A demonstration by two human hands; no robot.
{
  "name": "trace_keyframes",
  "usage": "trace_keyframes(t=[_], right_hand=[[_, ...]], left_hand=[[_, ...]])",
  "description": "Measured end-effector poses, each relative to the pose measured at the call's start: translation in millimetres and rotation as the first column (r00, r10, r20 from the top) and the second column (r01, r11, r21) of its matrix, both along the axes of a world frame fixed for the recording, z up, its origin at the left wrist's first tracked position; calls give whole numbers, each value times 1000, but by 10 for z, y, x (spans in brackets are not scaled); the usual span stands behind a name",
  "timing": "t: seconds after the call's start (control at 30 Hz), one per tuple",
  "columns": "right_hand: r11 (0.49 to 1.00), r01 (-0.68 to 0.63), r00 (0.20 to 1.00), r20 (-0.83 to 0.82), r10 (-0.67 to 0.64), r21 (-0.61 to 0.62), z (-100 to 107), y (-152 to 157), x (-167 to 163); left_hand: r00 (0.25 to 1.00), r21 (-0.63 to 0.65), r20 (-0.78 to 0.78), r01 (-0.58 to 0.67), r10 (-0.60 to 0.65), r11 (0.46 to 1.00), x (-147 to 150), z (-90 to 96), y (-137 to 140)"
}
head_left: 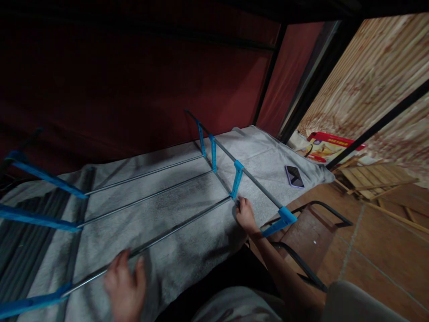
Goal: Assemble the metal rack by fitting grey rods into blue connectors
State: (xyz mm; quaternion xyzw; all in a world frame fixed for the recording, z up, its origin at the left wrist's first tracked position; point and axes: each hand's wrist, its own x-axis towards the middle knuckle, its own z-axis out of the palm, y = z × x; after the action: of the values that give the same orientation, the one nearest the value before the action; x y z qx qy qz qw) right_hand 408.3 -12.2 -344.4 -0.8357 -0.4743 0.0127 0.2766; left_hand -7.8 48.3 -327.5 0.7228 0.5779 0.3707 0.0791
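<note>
A rack frame of grey tubes and blue plastic brackets stands on a pale grey cloth (187,250). Three thin metal rods cross it; the nearest rod (181,227) runs from a left blue bracket (36,304) to a right blue bracket (237,179). My left hand (124,286) is at this rod, thumb and fingers apart, fingertips touching or just over it. My right hand (247,217) has its fingers curled at the lower grey tube, close to that right bracket's foot; the gripped part is mostly hidden. An upper grey tube (258,182) joins the right-hand brackets.
Several loose grey tubes (27,241) lie at the left. A phone (294,176) rests on the cloth at the right. Beyond the cloth's edge are a chair (308,237), a wooden slatted piece (375,179) and a red box (330,145). A dark red wall (140,89) rises behind.
</note>
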Motion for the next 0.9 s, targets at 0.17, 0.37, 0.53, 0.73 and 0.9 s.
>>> trace_keyframes(t=[0.17, 0.37, 0.53, 0.73, 0.9], right_hand=[[986, 22, 1000, 7, -22, -167, 39, 239, 20], [989, 10, 1000, -19, -13, -148, 31, 324, 76], [994, 11, 1000, -21, -13, -108, -30, 328, 85], [1000, 1, 999, -36, -2, -16, -103, 351, 102], [999, -5, 999, -52, 7, 32, -174, 354, 134]], left_hand=[[823, -118, -384, 406, -419, 906, 991, -30, 190], [742, -254, -499, 368, -447, 895, 1317, 7, 331], [733, -286, -487, 380, -475, 880, 1304, 31, 372], [729, -303, -497, 362, -471, 881, 1315, 49, 357], [721, -308, -500, 370, -480, 877, 1301, 50, 362]])
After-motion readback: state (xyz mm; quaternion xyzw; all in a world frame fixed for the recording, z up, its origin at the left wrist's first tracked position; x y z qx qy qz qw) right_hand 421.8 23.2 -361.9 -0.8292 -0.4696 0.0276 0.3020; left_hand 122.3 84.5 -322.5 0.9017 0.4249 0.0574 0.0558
